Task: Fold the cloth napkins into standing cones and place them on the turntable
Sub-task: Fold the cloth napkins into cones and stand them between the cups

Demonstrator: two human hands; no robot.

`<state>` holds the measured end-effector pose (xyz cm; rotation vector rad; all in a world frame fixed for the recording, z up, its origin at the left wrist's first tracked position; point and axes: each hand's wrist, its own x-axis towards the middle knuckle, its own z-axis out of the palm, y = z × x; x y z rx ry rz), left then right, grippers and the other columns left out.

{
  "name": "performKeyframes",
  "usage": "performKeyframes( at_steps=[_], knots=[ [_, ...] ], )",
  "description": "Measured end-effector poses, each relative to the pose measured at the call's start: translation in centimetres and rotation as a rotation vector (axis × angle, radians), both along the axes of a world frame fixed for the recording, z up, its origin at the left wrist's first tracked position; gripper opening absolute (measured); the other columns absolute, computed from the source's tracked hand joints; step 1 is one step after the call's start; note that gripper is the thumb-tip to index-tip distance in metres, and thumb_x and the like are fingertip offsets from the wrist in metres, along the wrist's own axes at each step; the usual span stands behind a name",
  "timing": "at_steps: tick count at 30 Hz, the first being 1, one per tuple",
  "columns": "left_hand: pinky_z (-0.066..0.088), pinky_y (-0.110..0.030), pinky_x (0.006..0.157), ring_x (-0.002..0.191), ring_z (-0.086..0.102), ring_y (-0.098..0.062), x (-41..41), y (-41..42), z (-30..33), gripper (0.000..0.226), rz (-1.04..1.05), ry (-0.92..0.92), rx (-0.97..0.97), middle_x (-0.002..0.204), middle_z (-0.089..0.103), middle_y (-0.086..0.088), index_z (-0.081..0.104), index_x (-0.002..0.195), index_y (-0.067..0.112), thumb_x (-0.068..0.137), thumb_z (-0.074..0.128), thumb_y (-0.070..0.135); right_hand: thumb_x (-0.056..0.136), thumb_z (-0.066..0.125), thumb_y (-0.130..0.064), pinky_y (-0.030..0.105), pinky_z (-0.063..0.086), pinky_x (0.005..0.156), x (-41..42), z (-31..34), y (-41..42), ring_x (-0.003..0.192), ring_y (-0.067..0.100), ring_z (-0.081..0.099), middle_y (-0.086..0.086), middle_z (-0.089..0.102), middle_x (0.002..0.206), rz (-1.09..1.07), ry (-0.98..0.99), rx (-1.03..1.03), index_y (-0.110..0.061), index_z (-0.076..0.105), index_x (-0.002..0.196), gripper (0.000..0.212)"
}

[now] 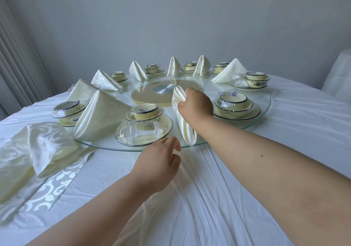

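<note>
A cream satin napkin folded into a cone (183,120) stands on the near edge of the glass turntable (264,116). My right hand (195,104) grips the cone near its top. My left hand (159,164) hovers just in front of the turntable's rim with fingers loosely curled, holding nothing. Several more folded napkin cones stand around the turntable, the nearest one (96,114) at the left. Unfolded cream napkins (36,150) lie in a pile on the tablecloth at the left.
Plastic-wrapped sets of bowls, plates and glasses sit between the cones, one (144,124) just left of the held cone and one (236,104) to its right. A metal hub (165,89) marks the turntable's centre. White tablecloth (247,169) covers the round table.
</note>
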<state>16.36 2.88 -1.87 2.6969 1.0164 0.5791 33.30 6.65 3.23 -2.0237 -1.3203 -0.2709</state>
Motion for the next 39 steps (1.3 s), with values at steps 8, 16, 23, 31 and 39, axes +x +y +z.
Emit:
performKeyframes(
  at_steps=[8, 16, 23, 31, 39],
  knots=[
    [0.045, -0.034, 0.085, 0.106, 0.053, -0.017, 0.4, -0.1, 0.2, 0.038, -0.002, -0.055, 0.007, 0.121, 0.057, 0.004, 0.047, 0.122, 0.02, 0.085, 0.04, 0.015, 0.089, 0.056, -0.048, 0.03, 0.038, 0.066, 0.3, -0.6, -0.1, 0.093, 0.031, 0.061, 0.007, 0.064, 0.104, -0.003, 0.054, -0.021, -0.01, 0.048, 0.11, 0.044],
    [0.047, -0.037, 0.077, 0.1, 0.054, -0.023, 2.7, -0.5, 0.3, 0.049, 0.083, -0.109, 0.095, 0.111, 0.058, -0.005, 0.033, 0.137, 0.024, 0.088, 0.04, 0.018, 0.087, 0.048, -0.063, 0.032, 0.04, 0.073, 1.3, -0.8, -1.3, 0.104, 0.026, 0.06, 0.002, 0.061, 0.116, 0.026, 0.187, -0.071, -0.015, 0.041, 0.127, 0.063],
    [0.037, -0.033, 0.067, 0.091, 0.052, -0.024, 4.4, -0.6, 0.4, 0.04, 0.202, -0.062, 0.176, 0.096, 0.057, -0.002, 0.04, 0.13, 0.022, 0.091, 0.036, 0.025, 0.097, 0.031, -0.056, 0.033, 0.04, 0.073, 2.1, -1.8, -1.9, 0.1, 0.029, 0.059, 0.003, 0.061, 0.104, 0.106, 0.237, -0.084, -0.017, 0.041, 0.127, 0.05],
    [0.039, -0.033, 0.072, 0.096, 0.052, -0.022, 5.0, -0.4, 0.0, 0.036, 0.239, -0.062, 0.195, 0.104, 0.059, 0.002, 0.044, 0.126, 0.025, 0.095, 0.03, 0.034, 0.093, 0.043, -0.053, 0.033, 0.042, 0.074, 2.0, -2.7, -2.8, 0.099, 0.024, 0.059, 0.0, 0.061, 0.112, 0.169, 0.093, -0.031, -0.023, 0.037, 0.129, 0.047],
    [0.043, -0.035, 0.073, 0.102, 0.052, -0.022, 5.8, -0.2, 0.4, 0.03, 0.246, -0.062, 0.115, 0.108, 0.055, 0.004, 0.047, 0.115, 0.031, 0.096, 0.029, 0.043, 0.098, 0.047, -0.026, 0.036, 0.044, 0.069, 3.4, -3.6, -4.4, 0.084, 0.03, 0.059, -0.004, 0.053, 0.085, 0.126, 0.122, 0.077, -0.021, 0.046, 0.121, 0.023]
  ],
)
